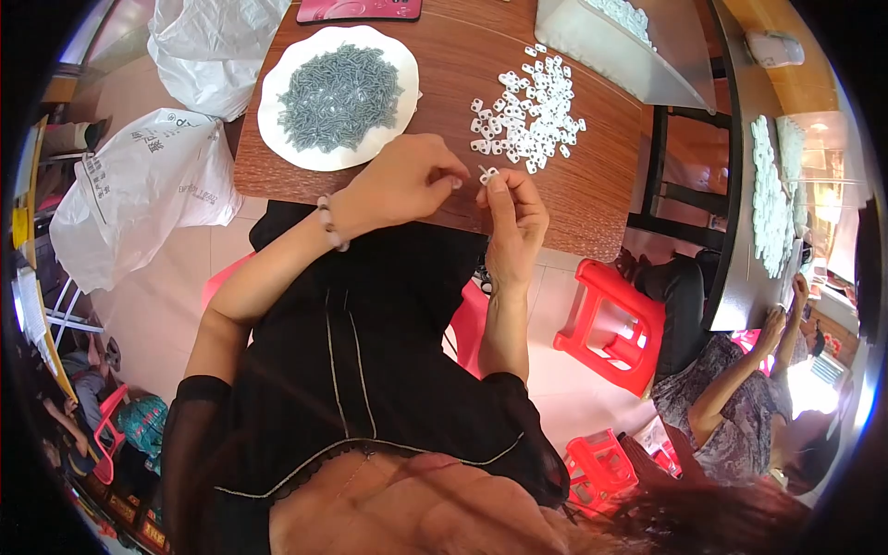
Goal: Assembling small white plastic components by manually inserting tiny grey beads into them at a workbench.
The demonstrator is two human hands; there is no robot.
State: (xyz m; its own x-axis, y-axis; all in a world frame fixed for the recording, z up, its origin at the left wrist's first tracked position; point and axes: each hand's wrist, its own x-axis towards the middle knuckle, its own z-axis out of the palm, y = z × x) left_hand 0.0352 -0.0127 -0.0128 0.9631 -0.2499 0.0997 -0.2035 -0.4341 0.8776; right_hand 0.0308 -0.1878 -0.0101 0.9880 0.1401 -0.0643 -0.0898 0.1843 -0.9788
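R hand (516,217) had its grip pinched on a small white piece (488,177) nr tabletop (444,88) edge, prob. for a clear view. L hand (393,180) just beside, fingertips narrow; couldn't tell if loaded. Grey pins (338,100) sat L in white plate (270,104), prob. vs scattering; loose white pcs (546,109) lay R, apparently w/in easy reach.

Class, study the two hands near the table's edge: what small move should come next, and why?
Probably the left hand should close the narrow gap to the white piece. The right hand pinches that piece, and the left is beside it without touching; whether the left holds anything is too small to tell.
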